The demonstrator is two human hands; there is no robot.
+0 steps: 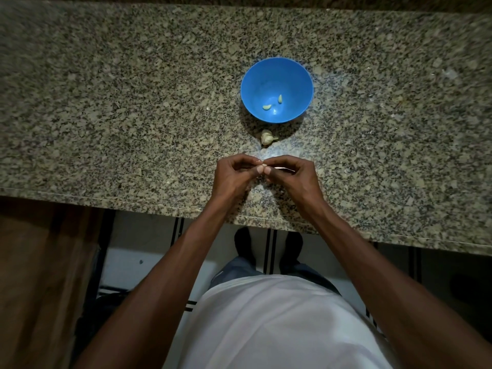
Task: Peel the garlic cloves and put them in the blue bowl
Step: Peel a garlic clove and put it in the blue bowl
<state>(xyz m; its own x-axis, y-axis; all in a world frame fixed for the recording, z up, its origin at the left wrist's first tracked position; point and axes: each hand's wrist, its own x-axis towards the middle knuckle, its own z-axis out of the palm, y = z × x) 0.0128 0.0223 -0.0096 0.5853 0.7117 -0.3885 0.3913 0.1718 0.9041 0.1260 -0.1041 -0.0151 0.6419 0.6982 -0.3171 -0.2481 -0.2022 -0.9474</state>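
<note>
Standing at the near edge of a speckled granite worktop point(133, 102), the person wears a white shirt point(279, 323) and dark trousers, with both feet on a pale tiled floor point(149, 241) marked by dark lines. A brown wooden panel point(40, 262) fills the lower left under the worktop edge. Both forearms reach forward and the hands meet just above the worktop, close to its near edge. Left hand point(234, 174): fingers curled, thumb and forefinger pinching a small pale garlic clove point(262, 165). Right hand point(292, 174): fingers likewise curled, thumb and fingertips pinching the same clove from the other side, thumbs of both hands touching or nearly so. A thin pale strip point(285, 169) runs out to the right from the pinch across the right hand's fingers; whether it is loosened skin or a glint cannot be told. The clove is mostly hidden by the fingertips, so how much skin it carries cannot be told. Just beyond the hands, a cluster of unpeeled garlic cloves point(267, 137) lies on the worktop, papery and off-white, with a small pale scrap point(263, 150) on its near side. Just beyond the cluster, apart from it, stands the blue bowl point(253, 75), round and upright. Inside it lie two peeled cloves point(267, 107), pale yellow, apart from each other, near the bottom of the bowl. Lighting dim; the worktop's far edge runs into dark shadow.
</note>
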